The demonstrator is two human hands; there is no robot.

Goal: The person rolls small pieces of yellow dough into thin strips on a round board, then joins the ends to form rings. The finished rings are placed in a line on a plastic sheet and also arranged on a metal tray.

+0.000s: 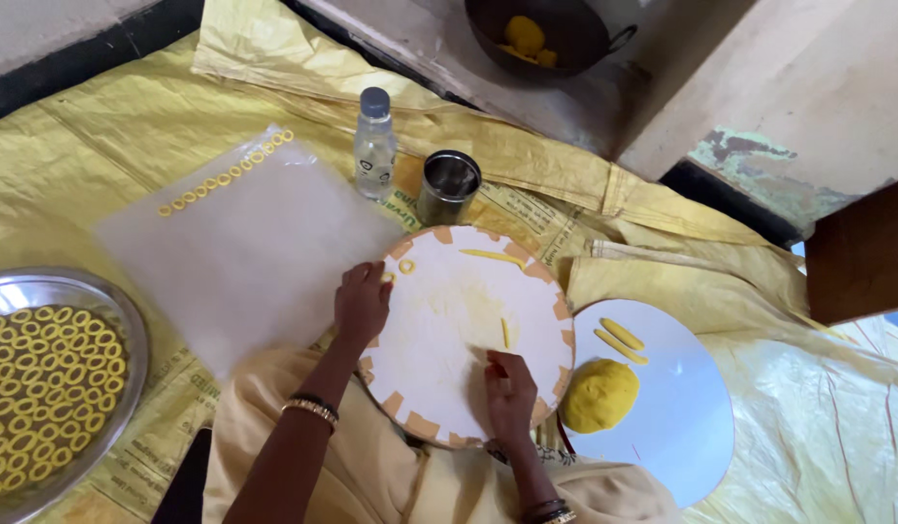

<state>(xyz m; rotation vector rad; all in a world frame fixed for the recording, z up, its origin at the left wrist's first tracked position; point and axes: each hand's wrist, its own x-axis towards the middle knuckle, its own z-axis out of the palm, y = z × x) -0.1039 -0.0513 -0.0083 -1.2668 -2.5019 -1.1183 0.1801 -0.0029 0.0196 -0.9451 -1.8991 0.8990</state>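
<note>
Near left: steel tray (129, 330), shiny, packed with small yellow dough rings (41, 388). Clear plastic sheet (245, 243) carries one row of rings along its far edge. Round white board (449, 320), taped rim. Left hand (362, 303) flat on its left edge, grip loose, beside one ring. Right hand (510, 393), grip loose and empty, fingertips by a short dough strip (505, 332). Right: smooth yellow dough ball (599, 395) on a white plate (692, 408).

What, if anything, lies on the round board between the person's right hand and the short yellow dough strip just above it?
Nothing visible does. The right hand rests on the round board, and the short dough strip lies just beyond its fingertips with only bare board between. The left hand sits at the board's far left edge, clear of that gap.
</note>
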